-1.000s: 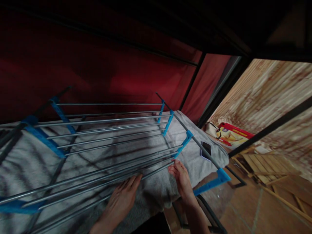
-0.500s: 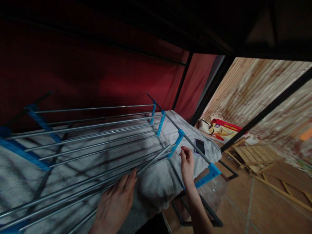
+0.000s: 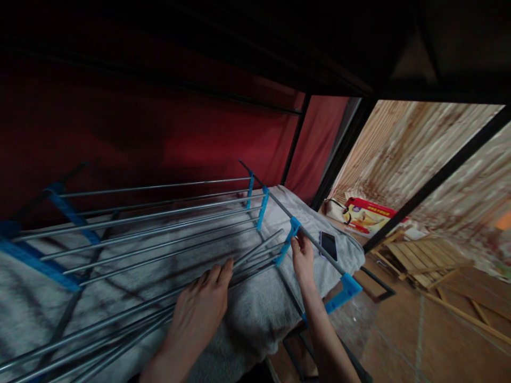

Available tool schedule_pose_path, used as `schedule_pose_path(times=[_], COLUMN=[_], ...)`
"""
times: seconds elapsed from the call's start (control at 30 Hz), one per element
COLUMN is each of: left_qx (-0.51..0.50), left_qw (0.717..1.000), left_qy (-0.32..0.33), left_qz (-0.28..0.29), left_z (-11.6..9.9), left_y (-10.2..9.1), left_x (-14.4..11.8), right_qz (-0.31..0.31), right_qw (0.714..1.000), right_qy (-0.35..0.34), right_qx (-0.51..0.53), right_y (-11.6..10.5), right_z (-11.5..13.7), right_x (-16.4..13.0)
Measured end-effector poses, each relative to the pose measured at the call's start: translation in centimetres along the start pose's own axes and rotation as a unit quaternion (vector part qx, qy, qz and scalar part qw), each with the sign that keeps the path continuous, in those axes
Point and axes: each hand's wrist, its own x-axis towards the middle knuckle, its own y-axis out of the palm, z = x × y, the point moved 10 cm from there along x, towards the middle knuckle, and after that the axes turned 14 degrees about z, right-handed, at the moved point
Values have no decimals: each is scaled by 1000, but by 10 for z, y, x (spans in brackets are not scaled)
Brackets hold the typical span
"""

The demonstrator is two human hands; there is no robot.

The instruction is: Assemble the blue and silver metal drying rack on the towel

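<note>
A drying rack of grey metal rods (image 3: 159,221) and blue plastic end pieces lies across a grey blanket (image 3: 255,308). My left hand (image 3: 205,306) is closed round a loose metal rod (image 3: 259,249), whose far end sticks up at a slant, apart from the end piece. My right hand (image 3: 303,260) has its fingers curled against the lower right side of a blue plastic bracket (image 3: 288,242). This bracket sits on the rack's right side tube (image 3: 321,249). Another blue corner piece (image 3: 345,291) is at that tube's near end.
A phone (image 3: 328,246) lies on the blanket right of the side tube. Black frame posts (image 3: 343,149) stand at the right, with a red panel (image 3: 179,133) behind. On the floor are a red and yellow box (image 3: 367,215) and a wooden slatted piece (image 3: 425,258).
My right hand has moved slightly left, up to the bracket. My left hand has shifted up and right with the rod, whose far end now stands higher, away from the bracket.
</note>
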Motion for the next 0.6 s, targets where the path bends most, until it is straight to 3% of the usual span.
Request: schedule_pose_path(times=[0.27,0.6], left_qx=[-2,3], left_qw=[1000,999], left_qy=[16,43], left_qz=[8,15], left_z=[-6,-17], left_y=[-10,-8], left_x=[19,34], right_qz=[26,21], right_qw=[999,997], right_qy=[-21,-28], right_qx=[-16,-72], right_y=[1,-3], right_z=[3,11], right_x=[13,13])
